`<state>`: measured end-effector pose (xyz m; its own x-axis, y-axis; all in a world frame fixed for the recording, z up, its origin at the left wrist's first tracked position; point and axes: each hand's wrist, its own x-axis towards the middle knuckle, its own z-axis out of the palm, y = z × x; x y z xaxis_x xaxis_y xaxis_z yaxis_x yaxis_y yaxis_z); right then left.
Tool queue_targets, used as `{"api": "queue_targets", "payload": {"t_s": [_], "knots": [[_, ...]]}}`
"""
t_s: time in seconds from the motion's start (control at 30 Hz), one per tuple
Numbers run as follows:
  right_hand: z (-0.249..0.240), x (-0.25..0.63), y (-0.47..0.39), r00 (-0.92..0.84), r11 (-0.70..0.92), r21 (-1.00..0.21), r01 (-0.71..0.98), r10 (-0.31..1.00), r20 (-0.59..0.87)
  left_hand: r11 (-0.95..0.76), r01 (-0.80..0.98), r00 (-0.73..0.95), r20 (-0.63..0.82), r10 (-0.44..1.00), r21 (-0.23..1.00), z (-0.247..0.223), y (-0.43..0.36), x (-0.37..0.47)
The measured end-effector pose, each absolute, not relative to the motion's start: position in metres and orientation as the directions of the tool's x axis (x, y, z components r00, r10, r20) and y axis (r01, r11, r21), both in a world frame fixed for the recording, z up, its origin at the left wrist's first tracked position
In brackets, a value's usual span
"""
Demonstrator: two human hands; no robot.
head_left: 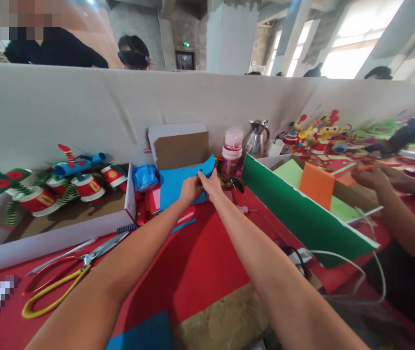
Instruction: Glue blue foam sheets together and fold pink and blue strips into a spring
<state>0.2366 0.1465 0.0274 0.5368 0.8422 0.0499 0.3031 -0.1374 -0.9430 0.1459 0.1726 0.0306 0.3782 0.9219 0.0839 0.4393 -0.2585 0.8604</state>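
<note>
Side by side, the left hand [192, 188] and right hand [211, 183] pinch a bright blue craft sheet [173, 188], fingers drawn narrow on its near, right-hand part, as seen from the head camera. The sheet lies toward the far side of a red surface [207, 262], before an upright white-and-brown carton [181, 151], between a blue packet [145, 178] and a pink-lidded bottle [232, 160]. Its right corner curls upward, suggesting a light, thin and pliable material; whether paper or foam cannot be told. It likely bends readily, with little weight, but may crease or tear under a hard pinch. Opposite edges appear the best hold, flat finger pads spreading the pressure and sparing the curled corner. Slim blue strips [183, 225] lie nearer the camera; scissors [86, 262] rest at left, apart from both hands.
</note>
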Motion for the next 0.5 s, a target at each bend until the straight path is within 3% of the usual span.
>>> {"api": "queue_targets", "payload": {"t_s": [0.17,0.3,0.5], "knots": [[0.007,0.231,0.145,0.462,-0.123,-0.915,0.384,0.884,0.075,-0.052,0.311,0.437,-0.094,0.895,0.949,0.035,0.187,0.13],[-0.006,0.223,0.137,0.363,0.031,-0.863,0.504,0.899,0.244,0.15,0.183,0.445,-0.218,0.868,0.972,0.041,0.196,0.126],[-0.01,0.214,0.131,0.328,0.081,-0.83,0.552,0.894,0.306,0.299,0.056,0.493,-0.286,0.821,0.953,0.036,0.192,0.131]]}}
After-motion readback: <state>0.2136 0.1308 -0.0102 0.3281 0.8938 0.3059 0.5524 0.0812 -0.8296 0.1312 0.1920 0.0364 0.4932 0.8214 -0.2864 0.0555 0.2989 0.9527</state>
